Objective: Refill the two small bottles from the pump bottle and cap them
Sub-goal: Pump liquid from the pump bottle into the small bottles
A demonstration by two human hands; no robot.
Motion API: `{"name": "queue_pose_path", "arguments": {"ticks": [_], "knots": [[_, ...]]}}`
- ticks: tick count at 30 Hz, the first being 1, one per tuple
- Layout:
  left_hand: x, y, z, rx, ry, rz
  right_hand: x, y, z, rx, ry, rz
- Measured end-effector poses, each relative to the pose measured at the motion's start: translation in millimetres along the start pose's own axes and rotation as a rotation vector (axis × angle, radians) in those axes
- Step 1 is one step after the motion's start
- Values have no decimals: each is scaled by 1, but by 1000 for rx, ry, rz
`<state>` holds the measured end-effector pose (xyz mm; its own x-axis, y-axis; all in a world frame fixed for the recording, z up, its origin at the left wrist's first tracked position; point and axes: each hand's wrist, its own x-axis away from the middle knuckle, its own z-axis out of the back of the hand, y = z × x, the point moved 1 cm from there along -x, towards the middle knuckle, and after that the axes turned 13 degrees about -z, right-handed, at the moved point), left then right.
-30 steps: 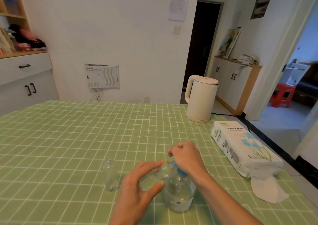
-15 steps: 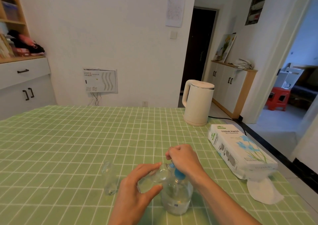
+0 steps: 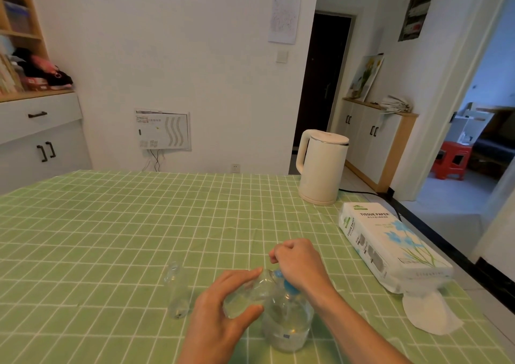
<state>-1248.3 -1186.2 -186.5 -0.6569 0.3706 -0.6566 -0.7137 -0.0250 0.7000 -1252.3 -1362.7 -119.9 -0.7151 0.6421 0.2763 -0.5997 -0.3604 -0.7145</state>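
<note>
The worktop (image 3: 111, 238) filled the lower half of the view, covered in a green cloth with a white grid. At its far right corner stood a cream electric kettle (image 3: 320, 168), lid shut and handle turned to the left. Nearer along the right edge lay a long pack of tissue paper (image 3: 390, 246), and one loose white tissue (image 3: 429, 315) spread from its near end onto the cloth.

Close to the near edge stood the clear pump bottle (image 3: 288, 324), upright and only partly filled, with a blue pump head at its top. The right hand (image 3: 299, 264) rested on top of that pump head, its fingers curled into a loose fist, the forearm running down to the lower right. The left hand (image 3: 223, 308) gripped a small clear bottle (image 3: 250, 294) between thumb and fingers, tilted on its side, with its mouth pointing at the blue nozzle and touching or just beside it; which one could not be told. Some clear liquid showed inside that bottle.

The second small bottle (image 3: 177, 291) stood upright on the cloth just left of the left hand, apart from it and with no cap on it. Whether it held any liquid could not be told.
</note>
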Motion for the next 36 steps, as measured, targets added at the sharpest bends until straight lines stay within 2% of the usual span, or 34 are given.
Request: {"name": "queue_pose_path", "arguments": {"ticks": [14,25,36], "knots": [[-6,9,4,-53,-29,-12,2,-7,3,-25,-15,29],[-1,0,-1,0,9,-20,0,-1,0,20,-6,12],[-5,10,2,-28,-5,-3,4,-5,4,-51,-23,-2]]}}
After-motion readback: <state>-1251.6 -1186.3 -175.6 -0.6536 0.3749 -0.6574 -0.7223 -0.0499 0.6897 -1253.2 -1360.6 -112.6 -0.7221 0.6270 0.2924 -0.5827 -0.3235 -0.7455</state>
